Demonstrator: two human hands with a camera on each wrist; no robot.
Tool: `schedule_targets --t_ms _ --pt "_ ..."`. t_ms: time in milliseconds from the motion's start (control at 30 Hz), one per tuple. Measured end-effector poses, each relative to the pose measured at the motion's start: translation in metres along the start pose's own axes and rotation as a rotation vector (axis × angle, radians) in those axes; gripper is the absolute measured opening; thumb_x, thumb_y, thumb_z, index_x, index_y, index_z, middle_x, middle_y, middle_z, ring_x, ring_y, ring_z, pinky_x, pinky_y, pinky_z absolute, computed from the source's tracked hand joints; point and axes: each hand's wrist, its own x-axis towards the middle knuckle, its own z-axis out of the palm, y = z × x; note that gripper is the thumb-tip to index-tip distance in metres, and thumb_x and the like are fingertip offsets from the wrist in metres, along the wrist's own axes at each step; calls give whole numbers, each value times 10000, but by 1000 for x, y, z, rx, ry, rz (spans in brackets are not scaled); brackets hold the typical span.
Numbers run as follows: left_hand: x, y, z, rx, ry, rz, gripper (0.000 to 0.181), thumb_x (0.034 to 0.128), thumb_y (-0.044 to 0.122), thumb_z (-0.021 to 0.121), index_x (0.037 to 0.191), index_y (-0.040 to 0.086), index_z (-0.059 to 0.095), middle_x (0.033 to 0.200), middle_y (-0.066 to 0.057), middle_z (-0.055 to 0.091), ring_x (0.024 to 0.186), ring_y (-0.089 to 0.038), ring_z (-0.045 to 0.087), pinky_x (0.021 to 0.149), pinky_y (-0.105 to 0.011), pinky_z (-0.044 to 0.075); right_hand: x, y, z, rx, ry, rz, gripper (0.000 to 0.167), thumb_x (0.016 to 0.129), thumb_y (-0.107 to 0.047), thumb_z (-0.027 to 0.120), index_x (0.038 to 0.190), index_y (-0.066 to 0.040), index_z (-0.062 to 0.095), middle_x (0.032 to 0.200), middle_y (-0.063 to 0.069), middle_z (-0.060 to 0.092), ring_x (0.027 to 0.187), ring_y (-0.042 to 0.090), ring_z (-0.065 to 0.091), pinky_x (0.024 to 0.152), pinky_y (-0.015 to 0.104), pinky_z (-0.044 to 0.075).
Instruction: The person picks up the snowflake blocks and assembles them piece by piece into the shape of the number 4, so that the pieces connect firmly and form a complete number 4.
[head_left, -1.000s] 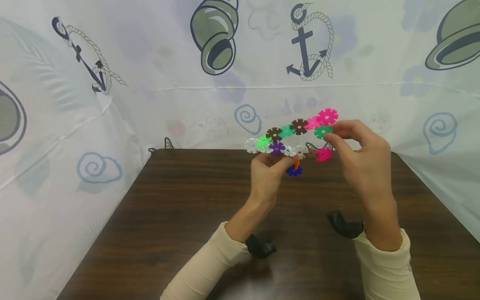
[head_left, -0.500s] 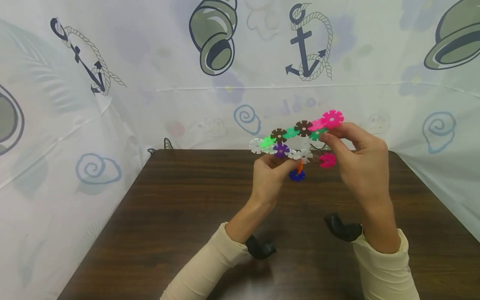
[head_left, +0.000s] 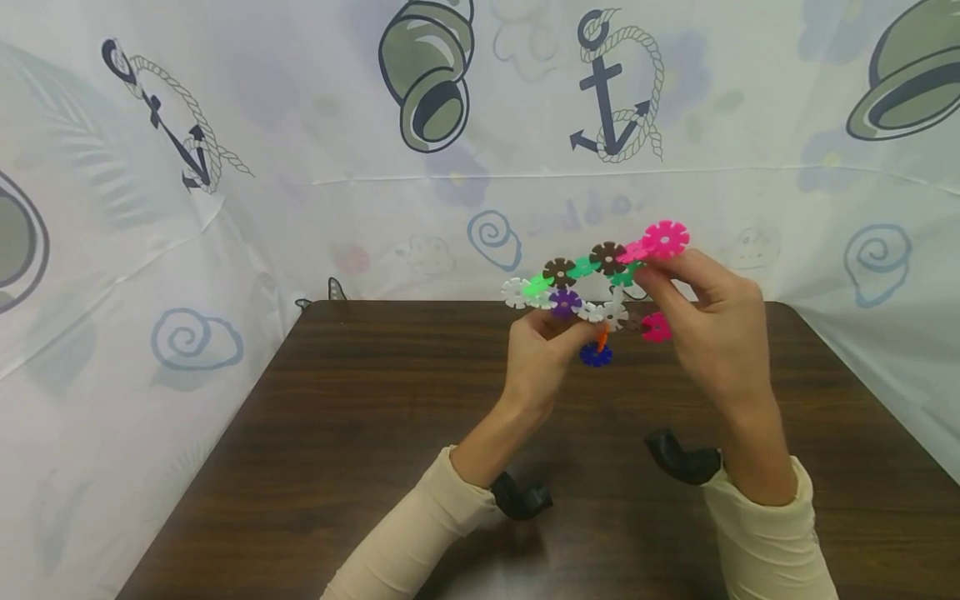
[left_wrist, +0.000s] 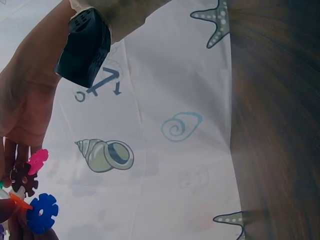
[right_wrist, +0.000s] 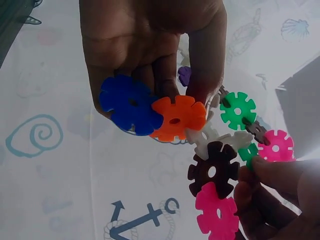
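Note:
Notched plastic snowflake discs are linked into a looping chain, held up above the table in the head view. My left hand (head_left: 536,362) grips the chain from below, near the purple disc (head_left: 565,302) and white discs. An orange disc (right_wrist: 177,119) and a blue disc (right_wrist: 131,105) hang off that side. My right hand (head_left: 720,333) pinches a small green disc (right_wrist: 248,154) between thumb and fingers, close against a white disc (right_wrist: 230,140). Whether those two are slotted together, I cannot tell. Above the right fingers is a pink disc (head_left: 666,239); another pink disc (right_wrist: 217,212) hangs lower, beside a brown one (right_wrist: 213,170).
A dark wooden table (head_left: 360,467) lies beneath both hands. Behind it hangs a pale cloth (head_left: 300,108) printed with anchors and shells. Black wrist devices (head_left: 521,496) sit under both cream sleeves (head_left: 772,533).
The right hand has moved left and slightly down with the green disc, bringing it close to the upright white disc. The left hand and the chain have shifted slightly right and down.

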Motion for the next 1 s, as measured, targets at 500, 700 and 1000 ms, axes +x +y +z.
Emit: schedule_targets --t_ms 500,700,1000 --pt "-2 5 0 -20 13 14 262 868 78 754 1077 -75 720 909 9 787 800 -94 730 810 -267 612 2 0 -4 -41 -28 22 262 926 -76 760 1187 -59 768 1126 -21 770 1132 -9 667 837 83 543" --pt "-1 3 1 -9 0 -14 241 870 82 752 1023 -100 718 811 64 758 743 -86 728 785 -261 612 4 -4 -9 156 115 15 311 909 6 746 1219 20 714 1101 -31 747 1036 149 706 936 158 560" --pt "-9 -8 2 -3 -36 -81 267 873 64 747 1090 -84 696 896 2 770 830 -77 729 873 -272 603 6 -6 3 178 223 -23 210 884 67 747 1084 118 710 998 -64 747 974 133 732 979 221 564"
